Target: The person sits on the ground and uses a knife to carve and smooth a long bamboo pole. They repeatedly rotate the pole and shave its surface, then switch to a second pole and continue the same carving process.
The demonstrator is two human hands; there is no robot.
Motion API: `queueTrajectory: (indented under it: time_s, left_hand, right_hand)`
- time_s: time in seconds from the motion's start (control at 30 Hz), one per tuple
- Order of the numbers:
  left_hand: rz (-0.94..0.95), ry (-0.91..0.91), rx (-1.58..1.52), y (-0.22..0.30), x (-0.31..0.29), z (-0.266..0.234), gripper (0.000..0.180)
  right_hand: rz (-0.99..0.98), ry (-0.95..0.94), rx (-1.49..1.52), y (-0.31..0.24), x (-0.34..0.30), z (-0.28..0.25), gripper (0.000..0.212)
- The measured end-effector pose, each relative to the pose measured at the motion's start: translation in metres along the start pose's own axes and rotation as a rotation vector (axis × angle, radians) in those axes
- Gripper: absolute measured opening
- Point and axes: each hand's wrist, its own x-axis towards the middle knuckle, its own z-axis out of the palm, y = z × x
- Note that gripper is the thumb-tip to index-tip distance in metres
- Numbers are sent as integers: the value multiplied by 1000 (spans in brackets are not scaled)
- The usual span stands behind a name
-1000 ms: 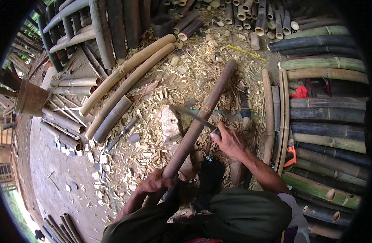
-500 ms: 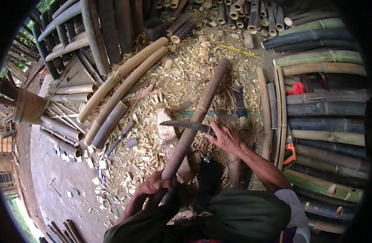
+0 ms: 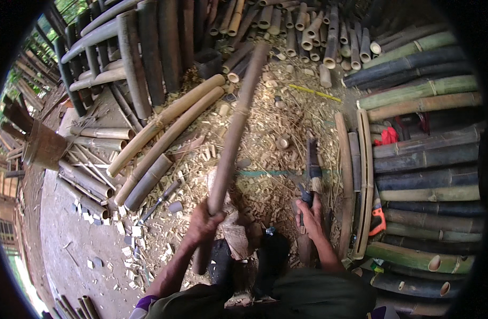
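My left hand (image 3: 204,222) is wrapped round the lower part of a long brown bamboo pole (image 3: 235,130). The pole is tilted, its upper end reaching away from me and a little right. My right hand (image 3: 311,217) is low beside my right leg, closed round the dark handle of a knife (image 3: 306,196); the blade is foreshortened and hard to make out. Just beyond that hand lies a dark-handled brush (image 3: 314,165) with pale bristles. A pale, rough wood block (image 3: 235,234) rests by my feet, partly behind the pole.
Wood chips (image 3: 276,154) cover the ground. Long bamboo poles (image 3: 164,127) lie at the left, near a slim hand tool (image 3: 161,201). Stacked bamboo (image 3: 424,143) fills the right side, with an orange-handled saw (image 3: 378,220). A yellow measuring strip (image 3: 314,92) lies farther off.
The knife has left the pole; my right hand has drawn back and down to the right with it. My left hand has raised the pole and swung its far end left. The view has shifted slightly.
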Motion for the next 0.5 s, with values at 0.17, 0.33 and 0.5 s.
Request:
queueTrajectory:
  time_s: [0.17, 0.33, 0.5]
  left_hand:
    - [-50, 17, -24, 8, -11, -35, 42]
    - [-100, -199, -227, 23, -10, 2, 41]
    - [-40, -208, -386, 45, 0, 29, 44]
  right_hand:
    - [-120, 177, -610, -15, 57, -50, 71]
    - [43, 485, -1088, -12, 137, -141, 77]
    - [-218, 314, -1034, -57, 72, -57, 84]
